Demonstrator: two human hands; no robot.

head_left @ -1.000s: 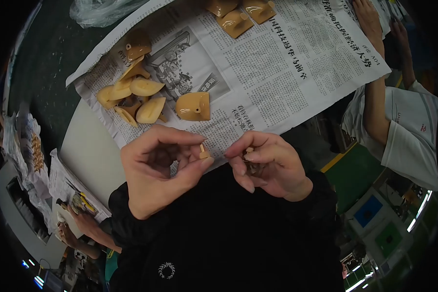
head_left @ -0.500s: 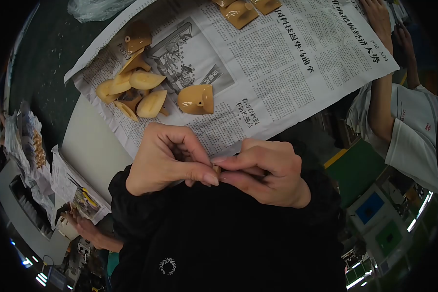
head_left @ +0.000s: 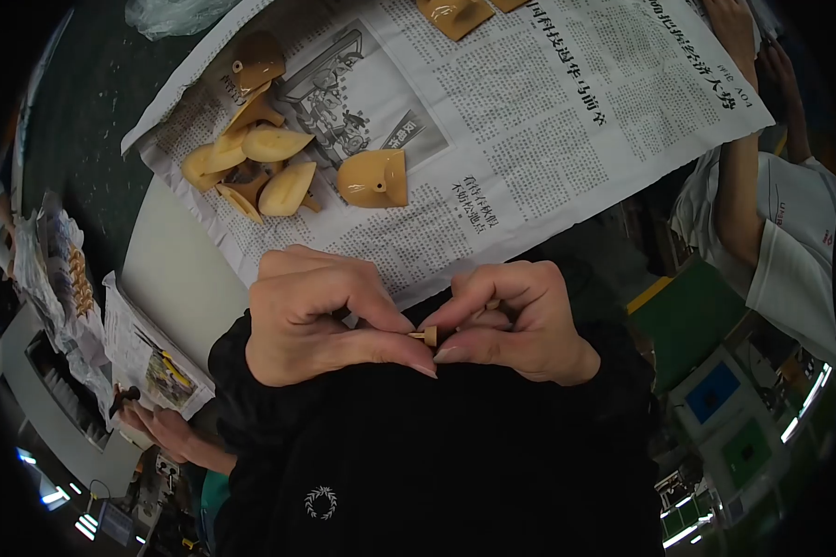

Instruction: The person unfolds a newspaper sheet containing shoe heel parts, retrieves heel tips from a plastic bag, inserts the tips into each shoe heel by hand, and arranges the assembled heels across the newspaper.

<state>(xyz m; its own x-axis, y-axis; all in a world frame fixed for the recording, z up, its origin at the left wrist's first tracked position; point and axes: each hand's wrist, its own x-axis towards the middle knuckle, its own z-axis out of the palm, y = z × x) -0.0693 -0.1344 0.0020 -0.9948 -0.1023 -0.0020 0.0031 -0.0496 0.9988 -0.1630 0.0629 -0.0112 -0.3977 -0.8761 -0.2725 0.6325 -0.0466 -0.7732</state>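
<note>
My left hand (head_left: 330, 316) pinches a small tan piece with a thin pin (head_left: 427, 336) between thumb and forefinger. Thumb and forefinger of my right hand (head_left: 511, 323) close on the other end of this piece, just above my dark top. Beyond my hands, a glossy tan curved shell with a small hole (head_left: 373, 178) lies on the newspaper (head_left: 520, 176). Left of it is a pile of similar tan shells (head_left: 288, 189), some showing pale inner sides. A darker brown shell (head_left: 257, 61) rests above the pile.
More tan shells (head_left: 457, 15) sit at the newspaper's far edge. A clear plastic bag (head_left: 172, 15) lies at the upper left. Another person's arm (head_left: 736, 176) is at the right, and another person's hand (head_left: 172, 432) is at the lower left beside a yellow-handled tool (head_left: 172, 367).
My fingers have drawn slightly apart, so the small pinned piece shows more between them. The camera view has shifted a little.
</note>
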